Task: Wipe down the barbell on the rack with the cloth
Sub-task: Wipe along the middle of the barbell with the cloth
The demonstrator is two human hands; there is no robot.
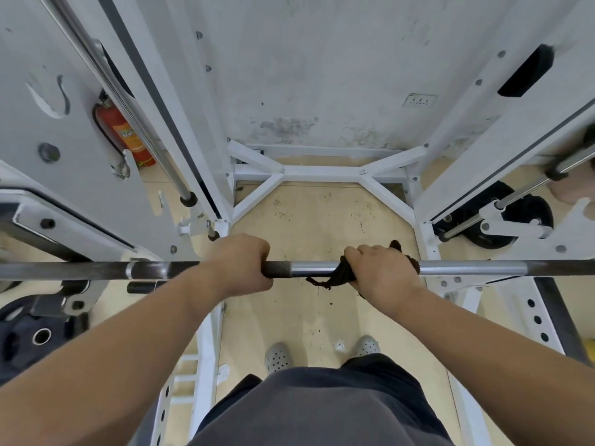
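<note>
Below me: dark shorts (322,407) and grey perforated clogs (277,358) on the tan floor (322,226)
Left grip (238,262): I see it curled round the bare barbell (310,268), on a dark knurled stretch
Right grip (380,268): clenched round the cloth (338,275), pressing it onto the bar
Cloth: dark brown, bunched round the bar, a frayed tail hanging beneath
Barbell: level across the white rack (322,171), just ahead of me; smooth chrome between the grips, darker knurling further out
Writing: the red fire extinguisher (124,133) by the far wall has an orange-and-green label, too blurred for me to read
</note>
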